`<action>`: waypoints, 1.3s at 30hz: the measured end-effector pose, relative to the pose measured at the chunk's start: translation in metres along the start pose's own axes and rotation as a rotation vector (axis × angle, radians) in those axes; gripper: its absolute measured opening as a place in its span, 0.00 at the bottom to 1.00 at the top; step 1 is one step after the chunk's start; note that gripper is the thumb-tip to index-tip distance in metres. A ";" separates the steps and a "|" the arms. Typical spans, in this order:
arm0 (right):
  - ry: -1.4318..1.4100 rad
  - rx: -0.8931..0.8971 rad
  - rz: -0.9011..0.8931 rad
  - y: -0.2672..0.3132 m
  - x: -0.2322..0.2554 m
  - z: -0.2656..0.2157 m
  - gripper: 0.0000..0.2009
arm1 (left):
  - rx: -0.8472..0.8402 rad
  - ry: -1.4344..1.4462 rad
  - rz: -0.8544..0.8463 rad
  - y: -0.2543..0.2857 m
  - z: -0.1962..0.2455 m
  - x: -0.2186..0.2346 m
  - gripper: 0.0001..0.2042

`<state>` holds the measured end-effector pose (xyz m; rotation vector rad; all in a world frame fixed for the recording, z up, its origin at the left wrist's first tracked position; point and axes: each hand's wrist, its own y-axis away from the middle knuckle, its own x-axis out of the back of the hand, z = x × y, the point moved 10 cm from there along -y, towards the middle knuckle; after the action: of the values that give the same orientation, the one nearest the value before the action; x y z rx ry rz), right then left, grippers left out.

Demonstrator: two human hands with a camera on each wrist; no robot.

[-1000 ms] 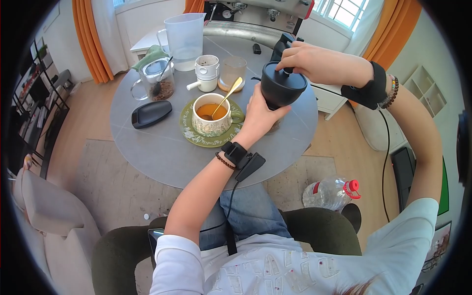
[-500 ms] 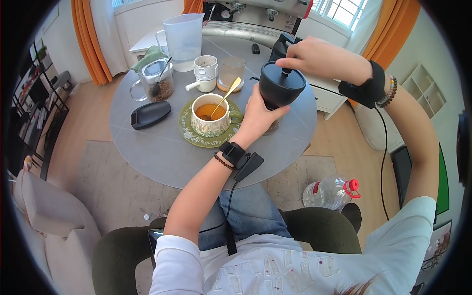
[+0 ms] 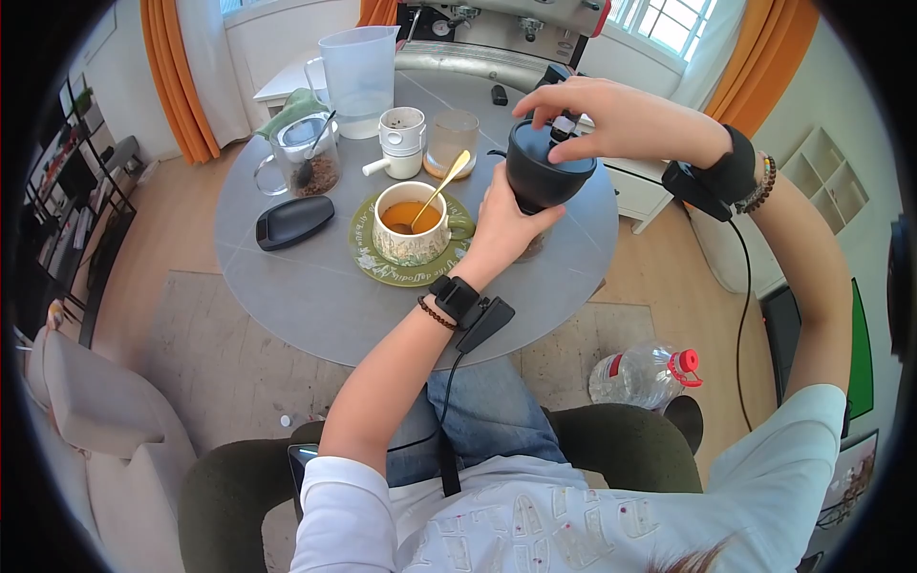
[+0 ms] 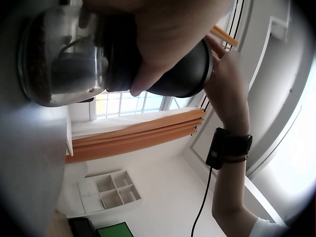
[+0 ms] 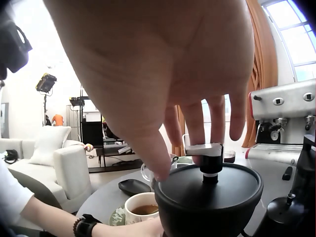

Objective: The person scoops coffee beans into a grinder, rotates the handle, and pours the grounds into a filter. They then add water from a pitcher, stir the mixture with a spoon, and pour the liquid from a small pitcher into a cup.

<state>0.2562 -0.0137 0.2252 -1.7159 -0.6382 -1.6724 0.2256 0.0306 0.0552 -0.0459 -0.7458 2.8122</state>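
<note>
My left hand (image 3: 503, 227) grips a black hand coffee grinder (image 3: 543, 177) around its neck, under the wide bowl-shaped top. Below that neck, the left wrist view shows a glass jar (image 4: 64, 81) with brown grounds inside, standing on the table. My right hand (image 3: 626, 119) is over the grinder's lid, fingers spread and straight around the central shaft (image 5: 212, 165). A flat silver crank piece (image 5: 202, 149) sits on top of the shaft, between thumb and fingers. The right thumb (image 5: 157, 160) reaches down close to the lid's rim.
Left of the grinder stands a cup of amber drink (image 3: 413, 250) with a gold spoon (image 3: 449, 180), on a green saucer (image 3: 374, 265). Behind are a glass tumbler (image 3: 452, 143), a white ceramic piece (image 3: 401, 143) and a clear pitcher (image 3: 358, 81). A black dish (image 3: 296, 224) lies farther left.
My right hand's fingers have gone from curled at the crank to spread over the lid, with the silver piece now showing between them. My left hand keeps its hold on the grinder.
</note>
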 end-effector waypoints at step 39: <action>0.115 -0.110 -0.154 -0.007 -0.001 0.005 0.04 | -0.011 -0.012 -0.002 0.001 0.004 0.000 0.37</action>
<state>0.2547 -0.0054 0.2246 -1.6671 -0.6498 -1.9305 0.2249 0.0276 0.0577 -0.0297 -0.7640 2.8085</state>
